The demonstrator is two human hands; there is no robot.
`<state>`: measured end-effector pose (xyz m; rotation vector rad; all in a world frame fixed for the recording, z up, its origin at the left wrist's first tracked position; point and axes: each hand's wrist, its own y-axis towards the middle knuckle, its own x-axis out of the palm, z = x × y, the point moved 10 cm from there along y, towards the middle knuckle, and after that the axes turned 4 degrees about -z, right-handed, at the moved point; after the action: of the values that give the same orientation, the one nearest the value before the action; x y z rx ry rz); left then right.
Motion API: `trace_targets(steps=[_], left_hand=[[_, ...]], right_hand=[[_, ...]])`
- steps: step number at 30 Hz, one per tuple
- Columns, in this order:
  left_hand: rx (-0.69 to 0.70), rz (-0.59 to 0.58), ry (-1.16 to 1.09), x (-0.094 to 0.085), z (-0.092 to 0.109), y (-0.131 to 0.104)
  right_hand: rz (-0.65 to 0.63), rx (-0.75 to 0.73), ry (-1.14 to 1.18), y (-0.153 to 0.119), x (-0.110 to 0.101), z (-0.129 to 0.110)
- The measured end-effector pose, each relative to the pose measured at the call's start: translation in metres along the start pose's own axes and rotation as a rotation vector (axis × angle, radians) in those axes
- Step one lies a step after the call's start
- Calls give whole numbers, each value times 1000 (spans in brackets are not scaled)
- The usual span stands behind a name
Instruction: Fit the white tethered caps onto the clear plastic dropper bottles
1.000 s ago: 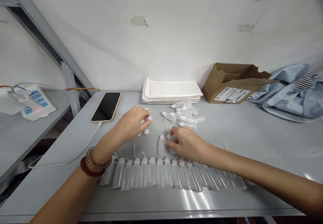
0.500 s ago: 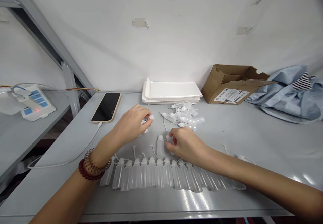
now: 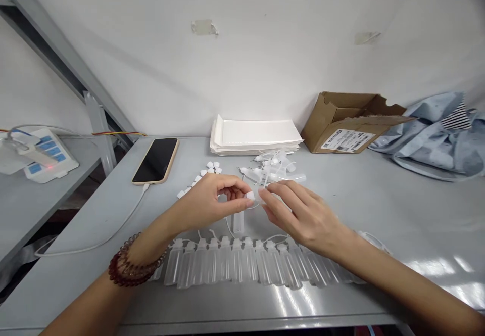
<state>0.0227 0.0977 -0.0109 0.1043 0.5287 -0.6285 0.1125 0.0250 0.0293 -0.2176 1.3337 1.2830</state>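
Observation:
Between thumb and forefinger, my left hand (image 3: pixel 217 199) pinches a small white cap (image 3: pixel 250 196). Just to its right, my right hand (image 3: pixel 299 212) has its fingertips together on a thin clear piece with a strap, too small to make out. A row of clear plastic bottles (image 3: pixel 225 262) lies along the front of the table. One more bottle (image 3: pixel 238 222) lies behind the row, partly under my left hand. Several white caps (image 3: pixel 197 178) are scattered behind my left hand. A pile of needle-tipped clear bottles (image 3: pixel 276 166) lies beyond my hands.
Stacked white envelopes (image 3: pixel 259 134) rest against the wall. An open cardboard box (image 3: pixel 350 124) and pale blue cloth (image 3: pixel 432 139) are at the back right. At the left, a phone (image 3: pixel 156 160) is plugged into a white cable (image 3: pixel 125 230); a power strip (image 3: pixel 51 156) sits beyond.
My left hand has moved right and toward me with the white cap, uncovering the scattered caps. My right hand has moved right and lifted from the bottles behind the row.

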Motion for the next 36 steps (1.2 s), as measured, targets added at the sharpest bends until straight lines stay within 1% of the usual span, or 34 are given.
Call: trace_targets(steps=[4, 7, 10, 13, 15, 19, 21, 24, 26, 28, 30, 31, 34, 36], left_hand=[[-5, -7, -19, 8, 1, -1], [2, 2, -28, 11, 5, -3], [-9, -2, -59, 14, 8, -6], [-21, -13, -66, 16, 10, -8], [-21, -27, -60, 19, 12, -9], [-5, -9, -8, 20, 13, -10], [49, 27, 80, 19, 18, -10], [244, 86, 252, 21, 36, -13], [368, 113, 348, 23, 46, -18], [417, 122, 382, 23, 51, -22], [382, 96, 318, 22, 49, -21], [330, 79, 248, 21, 45, -19], [111, 61, 46, 17, 27, -13], [18, 65, 25, 16, 20, -11]], right_hand=[[12, -35, -38, -1, -8, -5], [-1, -52, -10, -1, -13, -8], [10, -14, 103, -2, -17, -5], [44, 42, 276, -9, -18, 1], [31, 102, 416, -14, -12, 6], [-96, 327, 706, -25, 14, 21], [-145, 420, 807, -27, 22, 26], [-207, 539, 964, -27, 30, 31], [-242, 625, 1121, -28, 36, 33], [-263, 703, 1291, -30, 41, 32], [-262, 752, 1393, -32, 44, 30], [-253, 764, 1409, -33, 44, 30], [-217, 780, 1375, -33, 41, 30], [-211, 784, 1351, -33, 40, 29]])
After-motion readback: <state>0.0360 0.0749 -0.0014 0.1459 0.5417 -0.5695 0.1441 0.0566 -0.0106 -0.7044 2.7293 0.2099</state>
